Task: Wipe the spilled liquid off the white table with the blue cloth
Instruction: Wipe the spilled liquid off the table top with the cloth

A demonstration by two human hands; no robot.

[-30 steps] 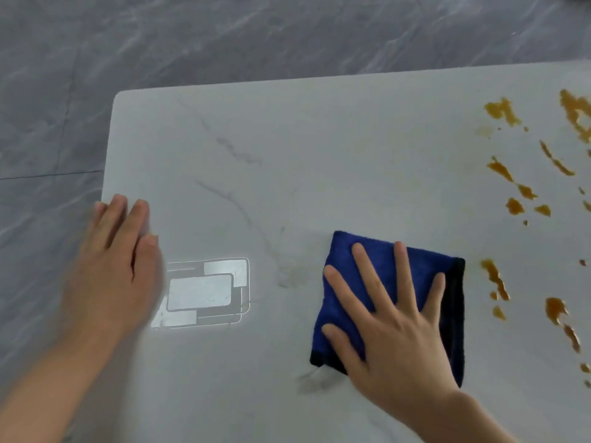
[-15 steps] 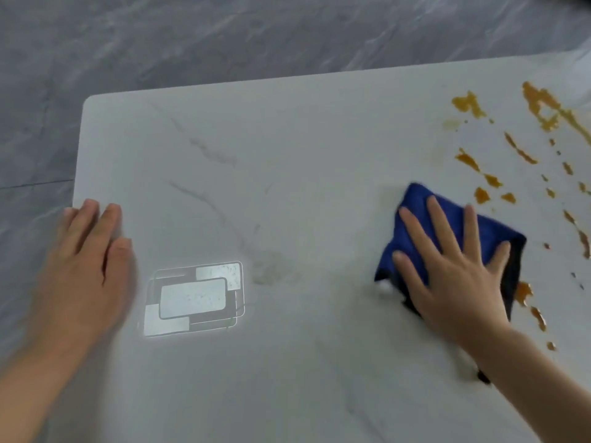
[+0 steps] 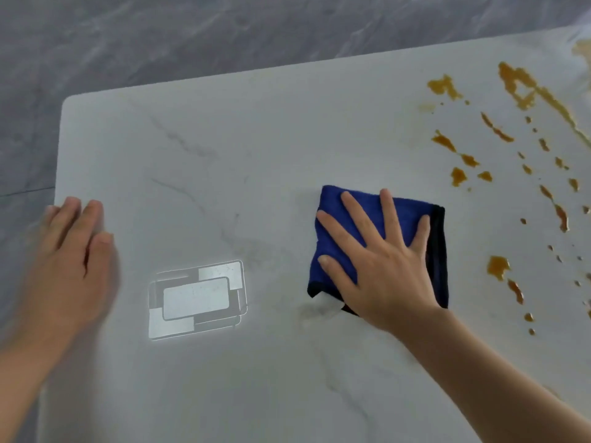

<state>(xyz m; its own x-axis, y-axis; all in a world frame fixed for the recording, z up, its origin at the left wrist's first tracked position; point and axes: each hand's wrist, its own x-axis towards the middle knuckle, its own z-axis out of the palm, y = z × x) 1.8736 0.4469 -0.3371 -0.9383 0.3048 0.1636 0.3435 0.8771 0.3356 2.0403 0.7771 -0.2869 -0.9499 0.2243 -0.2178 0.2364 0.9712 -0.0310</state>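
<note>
A folded blue cloth [image 3: 332, 251] with a dark edge lies flat on the white marble-look table [image 3: 262, 139]. My right hand [image 3: 380, 263] presses down on it with straight, spread fingers. Orange-brown spilled liquid [image 3: 497, 266] is scattered in drops and streaks over the table's right side, apart from the cloth's right edge. Another large streak of the spill [image 3: 524, 87] sits at the far right. My left hand [image 3: 68, 266] rests flat on the table's left edge, fingers together.
A bright reflection of rectangles [image 3: 196, 298] shows on the tabletop between my hands. Grey marbled floor [image 3: 192, 36] lies beyond the table's far and left edges. The table's rounded far-left corner [image 3: 68, 102] is in view.
My right hand first slid the cloth right into the nearest drops, then back left. Some drops next to the cloth are gone. My left hand stayed at the left edge.
</note>
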